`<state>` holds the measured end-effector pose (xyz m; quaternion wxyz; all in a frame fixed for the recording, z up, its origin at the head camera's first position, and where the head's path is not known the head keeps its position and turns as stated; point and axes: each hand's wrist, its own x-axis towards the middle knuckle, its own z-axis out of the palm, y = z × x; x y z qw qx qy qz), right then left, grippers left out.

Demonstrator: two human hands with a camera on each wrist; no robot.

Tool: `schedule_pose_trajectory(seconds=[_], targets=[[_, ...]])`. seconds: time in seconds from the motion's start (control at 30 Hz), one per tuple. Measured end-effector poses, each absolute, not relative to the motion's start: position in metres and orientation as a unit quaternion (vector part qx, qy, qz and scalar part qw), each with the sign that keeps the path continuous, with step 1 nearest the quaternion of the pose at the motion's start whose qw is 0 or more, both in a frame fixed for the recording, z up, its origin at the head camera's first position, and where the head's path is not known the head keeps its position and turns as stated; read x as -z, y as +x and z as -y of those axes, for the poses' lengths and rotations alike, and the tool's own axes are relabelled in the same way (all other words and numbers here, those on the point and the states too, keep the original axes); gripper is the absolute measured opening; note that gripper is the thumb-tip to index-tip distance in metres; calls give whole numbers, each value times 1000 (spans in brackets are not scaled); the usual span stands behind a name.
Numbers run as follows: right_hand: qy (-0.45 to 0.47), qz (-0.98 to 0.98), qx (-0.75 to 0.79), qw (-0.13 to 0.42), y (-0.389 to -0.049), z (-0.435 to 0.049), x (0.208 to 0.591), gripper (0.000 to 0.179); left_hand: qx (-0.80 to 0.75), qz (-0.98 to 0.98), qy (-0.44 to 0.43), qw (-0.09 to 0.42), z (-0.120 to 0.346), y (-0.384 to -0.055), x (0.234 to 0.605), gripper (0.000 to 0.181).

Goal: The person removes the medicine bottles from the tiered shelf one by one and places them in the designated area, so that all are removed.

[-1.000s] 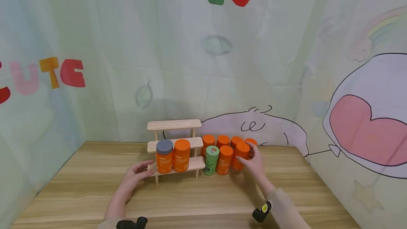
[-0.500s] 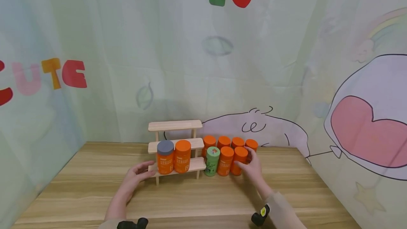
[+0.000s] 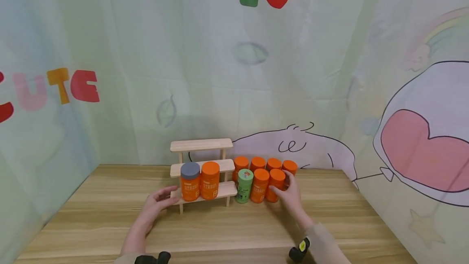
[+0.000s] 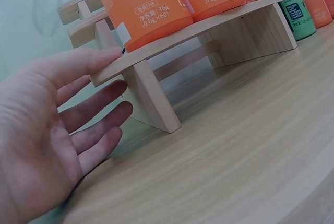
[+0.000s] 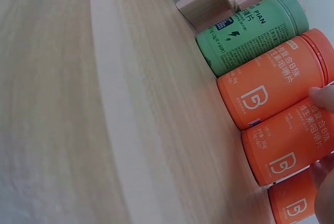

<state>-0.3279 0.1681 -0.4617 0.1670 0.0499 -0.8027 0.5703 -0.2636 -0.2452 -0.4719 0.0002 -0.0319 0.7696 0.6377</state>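
A small three-tier wooden shelf (image 3: 201, 145) stands on the wooden table. Its lowest tier bears an orange supplement bottle with a grey lid (image 3: 190, 181) and an orange-lidded one (image 3: 210, 180). My left hand (image 3: 155, 205) is at the shelf's left end, the thumb on the lowest board (image 4: 107, 73) and the index finger going behind it. Right of the shelf, a green bottle (image 3: 244, 185) and two orange bottles make a front row. My right hand (image 3: 292, 194) grips the rightmost front orange bottle (image 5: 284, 139) between thumb and fingers; the bottle stands upright, close beside the middle one (image 3: 259, 185).
Several more orange bottles (image 3: 258, 162) stand in a row behind, partly hidden by the front ones. A printed cloth backdrop (image 3: 293, 93) closes off the back and sides of the table (image 3: 220, 231).
My right hand has brought its orange bottle slightly down and left, from tilted to upright beside the neighbouring one. For the last half second hardly anything has moved. The left hand stays at the shelf.
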Motion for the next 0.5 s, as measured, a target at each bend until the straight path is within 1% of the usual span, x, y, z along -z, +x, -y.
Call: schedule_pose_trajectory(seconds=[0.3,0.5], targets=[[49,789,-589,170,-326,-168,460,70,-643,-766,-27,6,245,-263,471,58],[28,770,-614,168,-325,-169,453,66,-643,-765,-28,6,244,-262,470,57]])
